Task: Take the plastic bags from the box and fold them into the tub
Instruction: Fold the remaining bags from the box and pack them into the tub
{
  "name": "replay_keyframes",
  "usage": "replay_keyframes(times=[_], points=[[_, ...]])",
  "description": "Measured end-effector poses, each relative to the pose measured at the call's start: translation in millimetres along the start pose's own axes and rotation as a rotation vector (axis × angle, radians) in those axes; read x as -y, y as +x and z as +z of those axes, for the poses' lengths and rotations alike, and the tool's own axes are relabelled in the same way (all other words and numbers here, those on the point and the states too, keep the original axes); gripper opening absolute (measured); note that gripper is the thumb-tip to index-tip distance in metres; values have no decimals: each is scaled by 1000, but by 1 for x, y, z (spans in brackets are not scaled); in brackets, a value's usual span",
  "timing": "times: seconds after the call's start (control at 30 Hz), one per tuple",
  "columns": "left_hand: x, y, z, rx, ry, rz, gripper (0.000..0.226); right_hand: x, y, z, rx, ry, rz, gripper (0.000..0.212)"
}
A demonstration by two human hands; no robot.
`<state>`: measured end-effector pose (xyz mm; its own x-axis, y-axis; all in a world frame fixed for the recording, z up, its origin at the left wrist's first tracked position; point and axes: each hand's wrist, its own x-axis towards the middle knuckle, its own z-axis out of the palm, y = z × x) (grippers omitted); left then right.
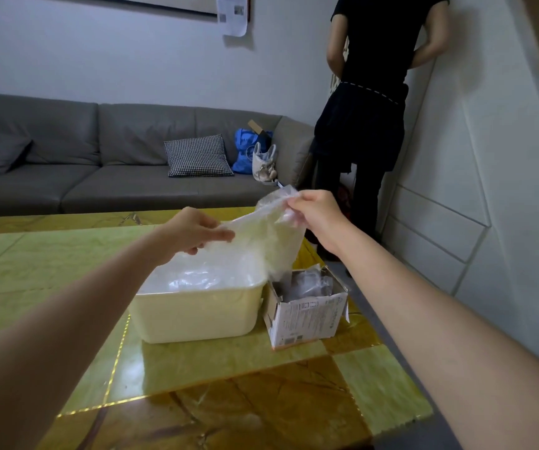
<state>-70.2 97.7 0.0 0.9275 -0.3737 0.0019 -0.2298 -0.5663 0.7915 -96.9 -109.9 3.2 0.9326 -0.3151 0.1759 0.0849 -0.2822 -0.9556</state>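
Observation:
A clear plastic bag (266, 237) hangs stretched in the air above the cream tub (196, 315) and the small cardboard box (307, 315). My right hand (315, 214) pinches the bag's upper corner. My left hand (193, 230) holds its left edge between thumb and fingers, over the tub's far rim. Crumpled clear plastic lies inside the tub. More clear bags fill the open box, which stands right of the tub, touching or nearly touching it.
Tub and box stand on a green and amber glossy table (229, 378) whose right edge runs close to the box. A person in black (368, 118) stands beyond the table by the white wall. A grey sofa (99, 164) with a cushion and bags lies behind.

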Motion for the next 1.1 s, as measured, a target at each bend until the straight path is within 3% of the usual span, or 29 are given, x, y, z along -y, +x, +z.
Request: replay_keyframes(times=[0.13, 0.23, 0.3, 0.37, 0.43, 0.5, 0.6, 0.67, 0.73, 0.8, 0.87, 0.97, 1.1], points=[[15, -3, -25, -137, -157, -102, 20, 3, -3, 15, -9, 171, 5, 14], [28, 2, -45, -473, -264, -175, 24, 2, -3, 35, -85, 280, 42, 21], [38, 6, -57, -724, -147, -188, 28, -5, -6, 53, -125, 290, 67, 23], [41, 7, -58, -815, 58, -72, 29, -15, -9, 73, -158, 272, 106, 23], [37, 6, -50, -732, 266, 187, 32, -25, -13, 92, -184, 222, 124, 21], [34, 6, -32, -475, 504, 381, 49, -31, -15, 106, -209, 147, 95, 21], [43, 13, -6, -32, 853, 240, 79, -38, -19, 116, -225, -37, 35, 31], [56, 21, 5, 153, 1011, 96, 85, -42, -18, 113, -165, -249, -9, 40], [67, 26, 11, 216, 1060, 52, 82, -41, -16, 103, -63, -590, -116, 47], [73, 32, 14, 248, 1058, 56, 80, -38, -9, 94, 61, -928, -341, 45], [74, 36, 16, 270, 1076, 83, 80, -36, -3, 91, 285, -1033, -441, 35], [73, 37, 17, 308, 1119, 127, 82, -41, -2, 102, 606, -1072, -224, 50], [86, 39, 6, 364, 1079, 51, 71, -48, 1, 112, 732, -1272, -114, 43]])
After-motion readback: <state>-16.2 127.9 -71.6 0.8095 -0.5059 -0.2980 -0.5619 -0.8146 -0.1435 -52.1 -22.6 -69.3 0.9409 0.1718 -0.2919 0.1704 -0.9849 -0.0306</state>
